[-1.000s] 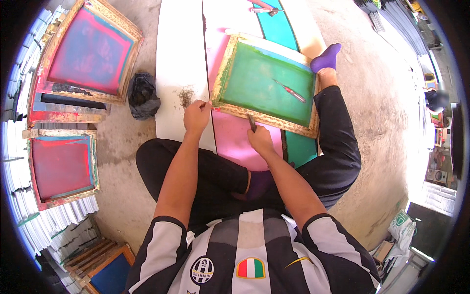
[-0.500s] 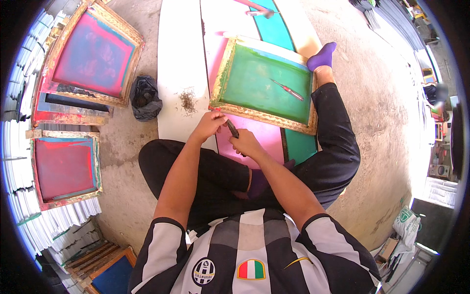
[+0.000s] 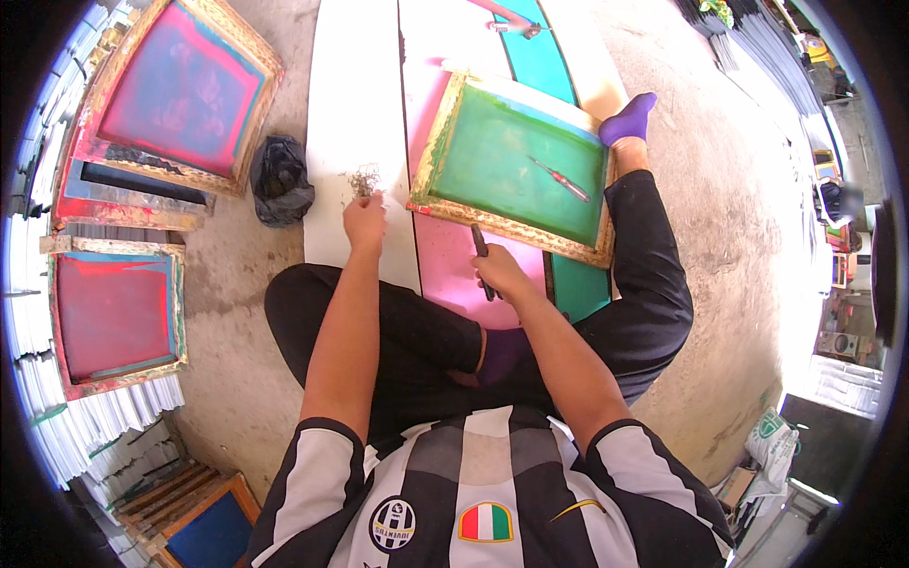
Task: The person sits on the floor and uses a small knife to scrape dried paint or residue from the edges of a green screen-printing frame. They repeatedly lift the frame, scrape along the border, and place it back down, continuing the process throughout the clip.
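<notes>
My right hand (image 3: 502,270) grips a pair of dark pliers (image 3: 479,242), their jaws pointing away from me above the pink strip. To the left, my left hand (image 3: 365,225) is closed with its fingertips together at a small pile of thin, dark bent bits (image 3: 361,178) on the white board. What those fingers pinch, if anything, is too small to make out. A wooden frame with green mesh (image 3: 521,156) lies in front of me, its near left corner between my hands. Across the mesh rests a screwdriver (image 3: 568,185) with a reddish handle.
My purple-socked foot (image 3: 628,120) touches the frame's right side. A black plastic bag (image 3: 281,180) sits left of the board. More framed screens (image 3: 118,317) lean against stacked white sheets at left. Another tool (image 3: 521,28) lies at the far end of the boards.
My left hand has left the pliers and the frame's corner and moved left to the pile of bits. My right hand, with the pliers, has shifted slightly right.
</notes>
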Demonstrator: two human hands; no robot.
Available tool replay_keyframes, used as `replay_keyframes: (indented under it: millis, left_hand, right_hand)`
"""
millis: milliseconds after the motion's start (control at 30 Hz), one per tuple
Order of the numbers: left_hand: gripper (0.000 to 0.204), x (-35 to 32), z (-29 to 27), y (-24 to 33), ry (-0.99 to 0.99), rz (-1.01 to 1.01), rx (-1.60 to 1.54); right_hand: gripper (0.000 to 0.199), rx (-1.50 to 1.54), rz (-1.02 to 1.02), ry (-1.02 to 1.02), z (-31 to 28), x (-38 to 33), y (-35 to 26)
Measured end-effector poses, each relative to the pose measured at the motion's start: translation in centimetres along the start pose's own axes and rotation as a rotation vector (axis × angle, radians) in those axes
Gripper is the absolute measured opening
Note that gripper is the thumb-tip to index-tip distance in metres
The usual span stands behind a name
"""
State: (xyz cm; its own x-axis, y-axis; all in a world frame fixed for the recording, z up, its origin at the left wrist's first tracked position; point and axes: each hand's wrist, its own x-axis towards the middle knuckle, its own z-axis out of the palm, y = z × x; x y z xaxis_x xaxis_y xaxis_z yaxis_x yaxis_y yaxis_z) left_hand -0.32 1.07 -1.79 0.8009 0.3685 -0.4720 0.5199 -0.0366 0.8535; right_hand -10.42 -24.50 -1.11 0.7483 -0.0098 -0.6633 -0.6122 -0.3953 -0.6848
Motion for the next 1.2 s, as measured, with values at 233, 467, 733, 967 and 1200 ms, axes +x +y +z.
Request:
replay_keyframes:
  millis: [233,467,733,967,1200]
  left_hand:
    - [0.032,0.3,-0.1,0.6,0.119,-0.051,-0.198]
    - [0.03,0.7,0.1,-0.1,0.117,0.011,-0.209]
    - [0.028,0.4,0.3,0.4,0.075,0.012,-0.209]
    - [0.031,0.8,0.8,0.3,0.076,0.014,-0.174]
    - [0.033,0.6,1.0,0.3,0.079,0.004,-0.162]
  right_hand:
    - [0.023,-0.153,0.056,-0.004,-2.3,1.6,1.0]
    - [0.023,-0.222,0.061,-0.056,-3.1,1.8,-1.2]
    - [0.028,-0.479,0.119,-0.023,-3.6,0.1,-4.9]
    - [0.031,-0.789,0.091,0.049,-3.2,-0.5,-6.1]
    - [0.033,-0.724,0.087,0.167,-2.2,-1.2,-5.9]
